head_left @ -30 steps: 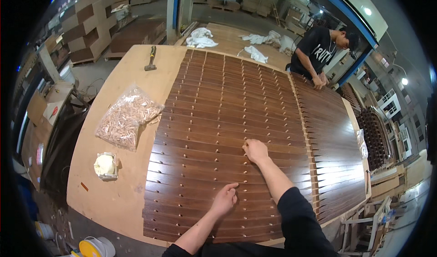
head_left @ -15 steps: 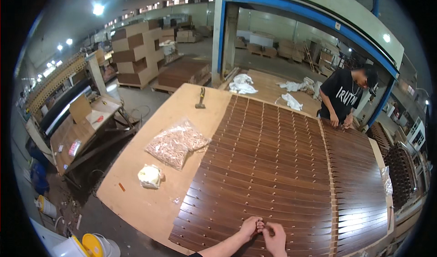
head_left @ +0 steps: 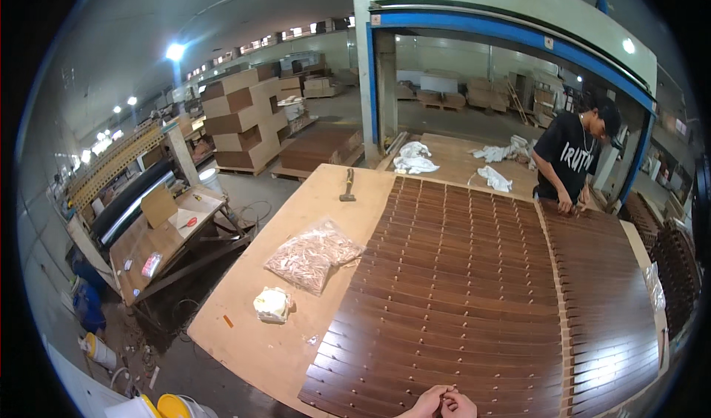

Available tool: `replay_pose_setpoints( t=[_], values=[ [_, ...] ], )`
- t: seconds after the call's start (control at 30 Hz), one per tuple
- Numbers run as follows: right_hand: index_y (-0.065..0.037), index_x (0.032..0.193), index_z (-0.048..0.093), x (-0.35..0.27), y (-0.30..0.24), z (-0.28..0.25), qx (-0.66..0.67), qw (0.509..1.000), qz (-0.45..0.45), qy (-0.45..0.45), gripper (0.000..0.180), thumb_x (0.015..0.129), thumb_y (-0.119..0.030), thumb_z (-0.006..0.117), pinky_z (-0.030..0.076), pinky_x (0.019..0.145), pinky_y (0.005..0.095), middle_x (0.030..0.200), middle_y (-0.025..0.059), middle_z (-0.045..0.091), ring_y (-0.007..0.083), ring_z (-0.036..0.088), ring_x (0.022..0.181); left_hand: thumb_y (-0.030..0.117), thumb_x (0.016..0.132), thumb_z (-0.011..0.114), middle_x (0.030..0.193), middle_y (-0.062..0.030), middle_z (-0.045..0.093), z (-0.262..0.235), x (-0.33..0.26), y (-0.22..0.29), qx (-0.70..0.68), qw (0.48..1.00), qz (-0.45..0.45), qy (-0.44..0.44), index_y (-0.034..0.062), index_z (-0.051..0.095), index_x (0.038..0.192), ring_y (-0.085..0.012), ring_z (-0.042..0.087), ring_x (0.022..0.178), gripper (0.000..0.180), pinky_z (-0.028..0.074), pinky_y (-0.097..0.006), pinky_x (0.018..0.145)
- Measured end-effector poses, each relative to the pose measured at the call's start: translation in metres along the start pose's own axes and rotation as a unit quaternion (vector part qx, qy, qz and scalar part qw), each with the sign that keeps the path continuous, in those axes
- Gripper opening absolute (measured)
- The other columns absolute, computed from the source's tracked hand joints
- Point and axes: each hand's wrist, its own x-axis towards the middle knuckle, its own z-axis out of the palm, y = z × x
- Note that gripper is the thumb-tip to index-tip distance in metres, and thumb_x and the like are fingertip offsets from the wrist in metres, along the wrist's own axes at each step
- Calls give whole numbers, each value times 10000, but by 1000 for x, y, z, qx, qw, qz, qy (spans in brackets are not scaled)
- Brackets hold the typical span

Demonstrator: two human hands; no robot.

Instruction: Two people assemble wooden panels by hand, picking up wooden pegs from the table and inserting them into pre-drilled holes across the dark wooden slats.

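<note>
My left hand (head_left: 428,402) and my right hand (head_left: 459,405) meet at the near edge of the picture, over dark brown wood-grain strips (head_left: 415,299). The fingers of both are bent and pinched together at the tips. Whatever lies between them is too small and hidden to make out. The strips lie side by side across the table, with small pale wooden pegs (head_left: 427,316) in rows along them. To the left, a clear plastic bag of wooden dowels (head_left: 315,255) rests on the bare board (head_left: 244,299).
A hammer (head_left: 347,185) lies at the board's far end, and a white-and-yellow lump (head_left: 272,304) sits nearer. Across the table a co-worker (head_left: 574,151) bends over more strips (head_left: 603,284). Behind stands a blue-and-white frame (head_left: 474,19); white cloths (head_left: 415,158) lie beneath it.
The whole view has shifted, so the table sits lower and further right. My hands stay over about the same strips, and the right fingers have drawn closer to the left ones.
</note>
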Motion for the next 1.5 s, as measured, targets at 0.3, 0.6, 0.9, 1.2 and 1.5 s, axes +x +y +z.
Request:
replay_pose_setpoints(
  t=[0.3,0.6,0.9,1.2,1.5],
  values=[
    [-54,990,682,13,-13,-48,135,986,86,-51,192,928,-225,744,566,748,332,893,118,759,209,730,812,275,1066,450,1072,-50,665,30,-27,23,-47,998,-28,42,84,616,1144,-195,638,997,265,524,-362,871],
    [-55,984,671,22,27,-80,181,982,43,-38,130,932,-160,728,547,713,299,813,79,731,141,691,746,229,1056,505,1125,-57,650,83,-35,3,29,999,28,27,66,630,1210,-173,625,1064,257,500,-327,929],
    [-28,1080,621,14,70,-88,292,951,83,-62,140,973,-104,672,533,675,265,868,58,689,130,668,729,237,1035,588,1014,9,671,89,-19,-27,138,990,19,31,87,670,1164,-91,612,896,215,493,-242,795],
    [-31,1037,659,5,89,-94,377,920,104,9,126,968,-136,668,559,708,311,878,79,717,165,694,800,187,1000,589,881,8,646,121,-12,-15,198,977,2,-82,92,674,1002,-91,612,817,128,478,-248,695],
    [-23,993,740,-11,60,-104,230,958,111,131,149,905,-141,762,543,704,278,892,88,730,144,689,760,167,994,572,857,-27,648,128,-32,10,286,955,-61,-44,79,676,987,-132,614,758,137,485,-270,660]
  ],
)
